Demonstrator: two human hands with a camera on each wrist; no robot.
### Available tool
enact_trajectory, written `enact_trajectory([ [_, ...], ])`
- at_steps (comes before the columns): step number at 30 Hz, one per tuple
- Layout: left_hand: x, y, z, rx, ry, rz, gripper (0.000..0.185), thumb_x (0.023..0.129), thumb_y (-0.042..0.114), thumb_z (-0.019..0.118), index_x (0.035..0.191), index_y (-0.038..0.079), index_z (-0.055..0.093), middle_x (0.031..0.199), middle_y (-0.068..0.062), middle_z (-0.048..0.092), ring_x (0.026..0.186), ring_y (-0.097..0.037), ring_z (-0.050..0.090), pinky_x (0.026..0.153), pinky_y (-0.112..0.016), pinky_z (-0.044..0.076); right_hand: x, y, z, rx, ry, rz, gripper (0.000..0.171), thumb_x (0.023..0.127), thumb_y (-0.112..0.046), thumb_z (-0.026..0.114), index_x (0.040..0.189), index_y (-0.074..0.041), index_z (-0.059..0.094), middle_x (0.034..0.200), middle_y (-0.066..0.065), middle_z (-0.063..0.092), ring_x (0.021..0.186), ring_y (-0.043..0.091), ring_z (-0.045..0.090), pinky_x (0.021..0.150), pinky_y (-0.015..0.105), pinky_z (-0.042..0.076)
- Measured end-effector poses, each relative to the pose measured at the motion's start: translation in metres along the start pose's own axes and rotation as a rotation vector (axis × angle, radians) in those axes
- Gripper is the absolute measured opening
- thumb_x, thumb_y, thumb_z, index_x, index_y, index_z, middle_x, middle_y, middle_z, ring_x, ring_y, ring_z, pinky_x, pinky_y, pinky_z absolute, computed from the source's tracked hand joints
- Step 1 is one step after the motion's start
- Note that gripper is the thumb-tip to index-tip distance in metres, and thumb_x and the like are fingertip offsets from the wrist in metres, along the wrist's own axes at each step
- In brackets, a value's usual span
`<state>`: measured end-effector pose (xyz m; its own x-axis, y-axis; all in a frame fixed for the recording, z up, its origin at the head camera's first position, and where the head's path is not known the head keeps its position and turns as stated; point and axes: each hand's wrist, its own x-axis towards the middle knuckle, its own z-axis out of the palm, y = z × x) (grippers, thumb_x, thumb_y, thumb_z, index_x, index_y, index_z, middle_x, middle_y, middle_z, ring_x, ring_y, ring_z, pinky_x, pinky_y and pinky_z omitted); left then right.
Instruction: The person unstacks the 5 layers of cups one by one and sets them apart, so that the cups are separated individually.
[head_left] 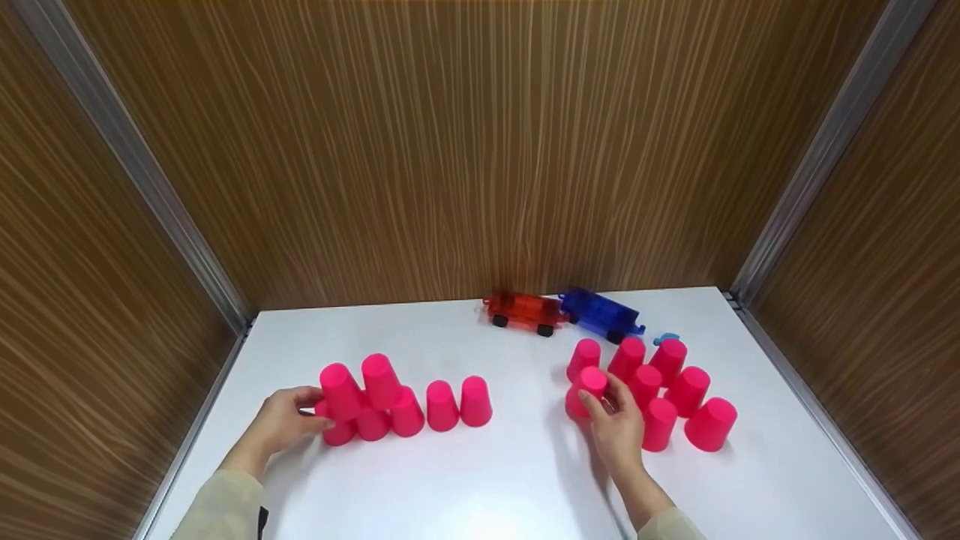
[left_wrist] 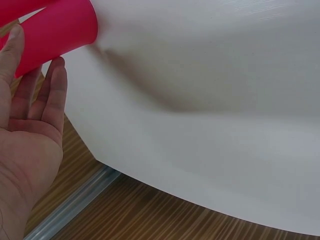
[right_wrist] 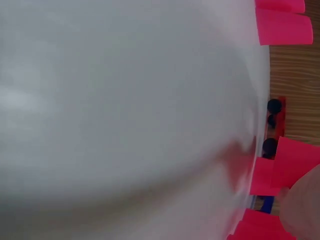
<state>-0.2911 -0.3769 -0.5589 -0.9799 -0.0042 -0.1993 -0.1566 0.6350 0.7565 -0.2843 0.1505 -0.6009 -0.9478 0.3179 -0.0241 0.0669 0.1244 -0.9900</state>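
Here the left hand point(head_left: 281, 421) rests at the left end of a row of upside-down pink cups point(head_left: 409, 409), its fingers point(left_wrist: 56, 92) fairly straight and laid against the side of the end cup point(head_left: 339, 429) rather than wrapped round it; the left wrist view shows the palm open with the cup point(left_wrist: 55, 32) at the fingertips. That row stands on the white table point(head_left: 495, 480), five cups along the bottom, with two more cups point(head_left: 360, 386) sitting on top of them at the left end. The right hand point(head_left: 619, 431) grips a pink cup point(head_left: 586, 390) at the near left corner of a second cluster of pink cups point(head_left: 675, 397), fingers curled round its side; this cup seems to sit on another cup beneath it. The other cups of the cluster stand close together to the right of the hand. Behind the cluster, near the wooden back wall point(head_left: 480, 150), a red toy car point(head_left: 523, 311) and a blue toy car point(head_left: 600, 313) stand end to end, and a small light blue piece point(head_left: 666, 338) lies just right of them.
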Motion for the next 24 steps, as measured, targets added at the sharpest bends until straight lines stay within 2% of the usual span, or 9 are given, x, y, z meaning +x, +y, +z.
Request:
enact_trajectory([
  [16,0.001,-0.002,0.002,-0.010,0.004,0.018,0.057,0.088,0.012,0.088,0.140,0.002,0.066,0.132,-0.016,0.068,0.124,-0.040,0.064,0.099,-0.047,0.059,0.007,0.012,-0.002,-0.066,0.024,0.022,0.072,0.102,-0.025,0.075,0.163,-0.011,0.040,0.158,0.014,0.046,0.143,0.033,0.047,0.116,0.040,0.043],
  [24,0.002,-0.002,0.001,-0.006,0.005,0.004,0.056,0.089,0.015,0.088,0.140,0.005,0.067,0.132,-0.014,0.068,0.121,-0.036,0.064,0.098,-0.046,0.059,0.011,0.014,-0.001,-0.077,0.015,0.046,0.073,0.103,-0.026,0.072,0.165,-0.012,0.036,0.160,0.014,0.044,0.144,0.034,0.044,0.118,0.044,0.042],
])
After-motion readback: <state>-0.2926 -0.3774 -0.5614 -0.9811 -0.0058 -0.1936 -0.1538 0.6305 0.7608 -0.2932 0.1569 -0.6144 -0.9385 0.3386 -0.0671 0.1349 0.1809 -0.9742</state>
